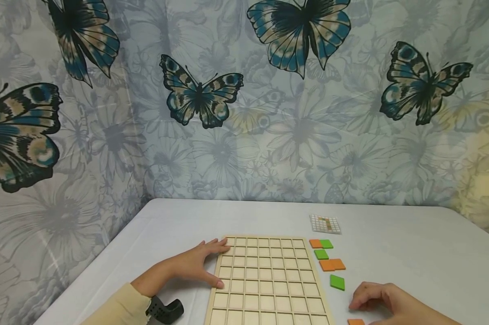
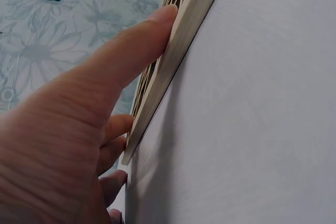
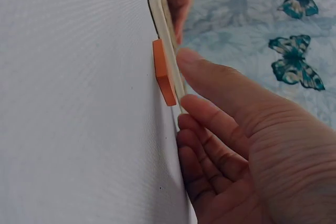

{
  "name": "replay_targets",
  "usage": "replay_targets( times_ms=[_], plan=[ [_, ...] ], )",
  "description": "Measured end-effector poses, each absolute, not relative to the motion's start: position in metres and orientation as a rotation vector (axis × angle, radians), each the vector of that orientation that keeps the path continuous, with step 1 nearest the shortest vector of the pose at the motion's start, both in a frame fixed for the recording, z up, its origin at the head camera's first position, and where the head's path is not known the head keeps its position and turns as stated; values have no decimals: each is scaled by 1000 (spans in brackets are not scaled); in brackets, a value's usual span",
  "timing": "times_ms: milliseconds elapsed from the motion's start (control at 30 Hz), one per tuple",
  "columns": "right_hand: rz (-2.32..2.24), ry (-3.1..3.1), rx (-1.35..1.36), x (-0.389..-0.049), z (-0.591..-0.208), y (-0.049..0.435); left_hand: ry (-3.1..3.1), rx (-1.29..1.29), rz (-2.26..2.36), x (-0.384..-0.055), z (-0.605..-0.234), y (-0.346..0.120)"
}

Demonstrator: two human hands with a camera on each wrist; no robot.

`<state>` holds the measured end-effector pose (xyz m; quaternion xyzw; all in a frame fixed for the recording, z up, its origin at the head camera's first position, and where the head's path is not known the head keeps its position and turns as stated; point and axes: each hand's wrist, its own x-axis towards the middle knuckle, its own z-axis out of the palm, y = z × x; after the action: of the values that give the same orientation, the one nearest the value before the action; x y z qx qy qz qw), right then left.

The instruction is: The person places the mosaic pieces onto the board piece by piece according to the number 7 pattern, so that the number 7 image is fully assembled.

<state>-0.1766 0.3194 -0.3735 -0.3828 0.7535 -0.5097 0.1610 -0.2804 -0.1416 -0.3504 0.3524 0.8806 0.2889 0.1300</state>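
A wooden grid board lies on the white table, its cells bare where they show. My left hand spreads along the board's left side, the thumb and fingertips touching its edge; the left wrist view shows the thumb on the rim. To the right of the board hovers my right hand, fingers loosely bent with nothing between them. Nearest to it is an orange square tile, partly cut off by the head view's lower border. A green tile lies just beyond that hand.
Farther up the board's right side lie more tiles: an orange pair, a green tile, and an orange tile against a green one. A small printed grid card lies behind them. Butterfly-patterned cloth hangs behind the table.
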Motion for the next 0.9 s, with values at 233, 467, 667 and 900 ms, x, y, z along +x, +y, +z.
replay_targets(
  times_ms=[233, 467, 667, 900],
  plan=[
    [-1409, 2207, -974, -175, -372, 318, 2564, 1034, 844, -280, -350, -140],
    [-1343, 2289, -1073, -176, -373, 316, 2571, 1049, 826, -281, -351, -140],
    [-1288, 2356, -1184, -176, -376, 318, 2586, 1094, 780, -282, -351, -138],
    [-1305, 2394, -1112, -171, -370, 311, 2571, 1078, 828, -279, -350, -136]
  ],
)
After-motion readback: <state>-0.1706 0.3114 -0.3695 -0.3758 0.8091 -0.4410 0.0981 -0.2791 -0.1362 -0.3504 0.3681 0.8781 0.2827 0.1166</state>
